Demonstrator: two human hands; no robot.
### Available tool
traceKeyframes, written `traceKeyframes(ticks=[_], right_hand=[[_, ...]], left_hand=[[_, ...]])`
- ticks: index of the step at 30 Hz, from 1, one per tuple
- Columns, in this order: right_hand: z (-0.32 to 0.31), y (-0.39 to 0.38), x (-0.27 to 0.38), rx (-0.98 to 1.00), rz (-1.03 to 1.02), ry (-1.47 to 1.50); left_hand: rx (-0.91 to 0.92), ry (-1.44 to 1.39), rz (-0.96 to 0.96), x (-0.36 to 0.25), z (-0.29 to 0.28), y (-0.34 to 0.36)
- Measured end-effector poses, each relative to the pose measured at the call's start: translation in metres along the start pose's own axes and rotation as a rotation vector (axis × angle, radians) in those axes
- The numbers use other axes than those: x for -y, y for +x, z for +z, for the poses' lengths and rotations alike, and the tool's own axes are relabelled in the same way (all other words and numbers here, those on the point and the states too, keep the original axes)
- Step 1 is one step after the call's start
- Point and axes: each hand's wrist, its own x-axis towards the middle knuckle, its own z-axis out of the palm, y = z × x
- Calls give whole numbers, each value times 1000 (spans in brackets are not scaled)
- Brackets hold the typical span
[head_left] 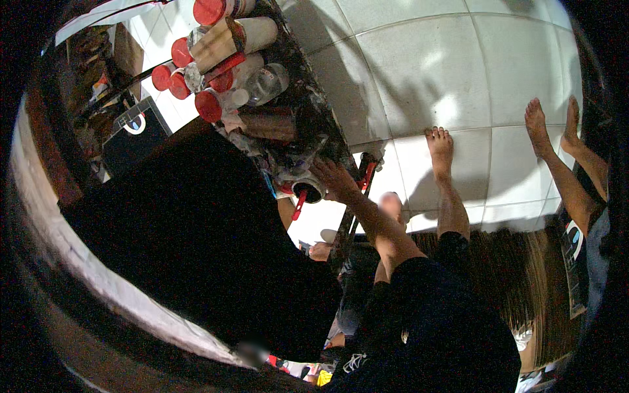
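My right hand [334, 177] reaches over the cluttered, stained bench, fingers extended beside a round, open container [308, 190] with a dark inside; I cannot tell if they touch it. A red handle [299, 208] sticks out over its rim. Above lie crumpled dark plastic [295, 150], a brown block [265, 122], a clear plastic bottle [265, 84], several red-lidded jars [208, 105] and a wooden piece [216, 47]. A red tool [366, 175] is right of my hand. I do not see my left hand.
White floor tiles [426, 65] lie right of the bench, with my bare foot [440, 145] on them. Another pair of bare feet [537, 124] is at the right. A large black area fills the left. Brown bristle-like strands [524, 288] are at lower right.
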Motion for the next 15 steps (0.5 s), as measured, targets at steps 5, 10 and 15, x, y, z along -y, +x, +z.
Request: traceKeyframes(ticks=[5,10,15], right_hand=[[-85,-58,-20,-124,108,441],[-228,-132,-14,-478,297,564],[-395,-194,34,-633,435,438]], left_hand=[[-26,-34,-25,13,22,-16],[-101,-66,62,8,56,-15],[-130,-368,-413,-71,31,25]])
